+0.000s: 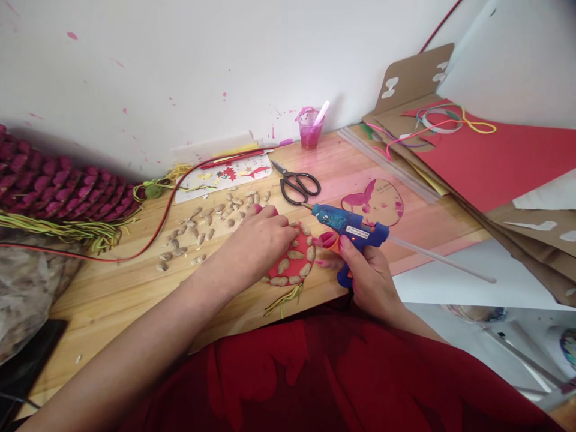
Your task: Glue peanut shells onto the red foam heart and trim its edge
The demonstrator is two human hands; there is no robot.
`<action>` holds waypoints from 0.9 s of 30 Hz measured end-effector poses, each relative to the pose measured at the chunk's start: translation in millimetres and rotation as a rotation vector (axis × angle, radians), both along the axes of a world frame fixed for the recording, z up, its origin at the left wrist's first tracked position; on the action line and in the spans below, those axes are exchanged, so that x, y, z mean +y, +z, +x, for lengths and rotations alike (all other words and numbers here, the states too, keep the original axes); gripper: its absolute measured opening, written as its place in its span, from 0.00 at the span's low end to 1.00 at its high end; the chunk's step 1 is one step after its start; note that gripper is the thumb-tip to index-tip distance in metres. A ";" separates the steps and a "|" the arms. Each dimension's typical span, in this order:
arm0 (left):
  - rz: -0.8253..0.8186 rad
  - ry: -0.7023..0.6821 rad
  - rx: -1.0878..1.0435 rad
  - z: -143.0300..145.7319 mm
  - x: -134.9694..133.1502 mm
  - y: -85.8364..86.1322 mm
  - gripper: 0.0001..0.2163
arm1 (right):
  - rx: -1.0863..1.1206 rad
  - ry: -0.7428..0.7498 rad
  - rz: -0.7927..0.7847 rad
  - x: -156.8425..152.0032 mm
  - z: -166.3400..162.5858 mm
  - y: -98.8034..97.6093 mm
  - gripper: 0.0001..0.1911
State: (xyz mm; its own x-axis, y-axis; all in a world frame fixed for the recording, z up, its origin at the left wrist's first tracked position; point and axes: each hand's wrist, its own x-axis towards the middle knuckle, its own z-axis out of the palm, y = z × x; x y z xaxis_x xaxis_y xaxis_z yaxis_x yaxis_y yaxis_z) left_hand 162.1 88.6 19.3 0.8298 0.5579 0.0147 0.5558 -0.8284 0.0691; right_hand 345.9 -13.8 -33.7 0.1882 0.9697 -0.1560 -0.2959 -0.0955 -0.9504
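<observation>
My right hand (371, 273) is wrapped round a blue hot glue gun (348, 227), whose nozzle points left and whose clear glue stick (450, 261) juts out at the back. A small light glows on its side. Peanuts in their shells line the edge of a red disc (302, 262), and a few sit further in. My left hand (265, 237) covers the disc's upper left part, its fingers curled down and closed; whatever they pinch is hidden. Yellow-green yarn strands (284, 300) hang from the disc's near edge.
Loose peanuts (207, 222) lie left of the disc. Black-handled scissors (299, 185) and a paint-stained cardboard heart (382, 201) lie beyond. A cup of pink paint (310, 129) stands by the wall. A red cord (168, 207) crosses the left side; cardboard and red paper (490, 156) are stacked right.
</observation>
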 end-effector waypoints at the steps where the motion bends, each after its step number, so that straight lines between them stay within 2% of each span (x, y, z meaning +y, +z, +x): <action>1: 0.008 -0.005 0.016 0.3 -0.2 0.7 0.04 | 0.001 0.005 0.003 0.0 0.0 -0.2 0.18; 10: 0.046 0.021 0.131 6.6 -3.6 10.6 0.05 | 0.001 -0.018 0.035 -0.5 1.5 -7.2 0.16; 27: 0.071 0.010 0.079 1.5 -3.1 -1.1 0.07 | -0.080 -0.051 -0.022 -1.2 2.8 -8.3 0.20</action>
State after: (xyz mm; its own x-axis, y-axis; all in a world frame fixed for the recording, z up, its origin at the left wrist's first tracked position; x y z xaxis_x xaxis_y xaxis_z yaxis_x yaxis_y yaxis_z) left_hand 163.6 85.5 18.2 0.8242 0.5663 -0.0109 0.5656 -0.8239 -0.0345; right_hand 348.7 -15.0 -42.0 0.2500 0.9549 -0.1600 -0.2240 -0.1038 -0.9691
